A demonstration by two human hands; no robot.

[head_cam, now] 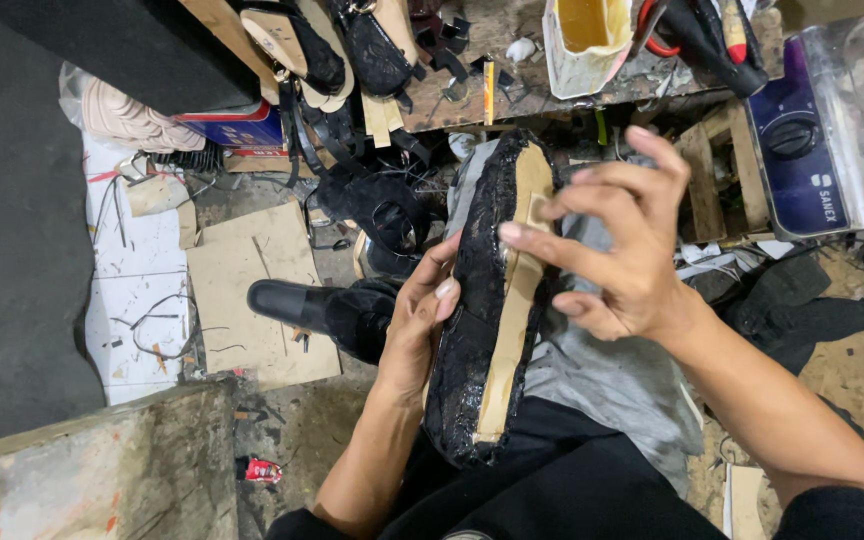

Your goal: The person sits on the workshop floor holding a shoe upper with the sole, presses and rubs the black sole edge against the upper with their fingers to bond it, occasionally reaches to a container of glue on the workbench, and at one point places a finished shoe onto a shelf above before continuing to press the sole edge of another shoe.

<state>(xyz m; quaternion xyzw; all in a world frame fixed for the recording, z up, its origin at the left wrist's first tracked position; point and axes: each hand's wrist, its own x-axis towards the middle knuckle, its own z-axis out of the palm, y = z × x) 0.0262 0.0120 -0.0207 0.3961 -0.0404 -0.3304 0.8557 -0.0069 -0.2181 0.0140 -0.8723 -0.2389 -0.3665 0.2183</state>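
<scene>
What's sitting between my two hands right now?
In the head view, the black shoe upper with its tan insole strip lies between them: the left hand grips one edge, the right hand presses the strip.

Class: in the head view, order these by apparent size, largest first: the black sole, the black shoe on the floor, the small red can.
1. Black sole, though nearest the camera.
2. Black shoe.
3. Red can.

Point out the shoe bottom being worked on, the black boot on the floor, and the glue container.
shoe bottom (497,330), head view, tan insole strip.
black boot (287,300), head view, toe.
glue container (584,40), head view, front wall.
</scene>
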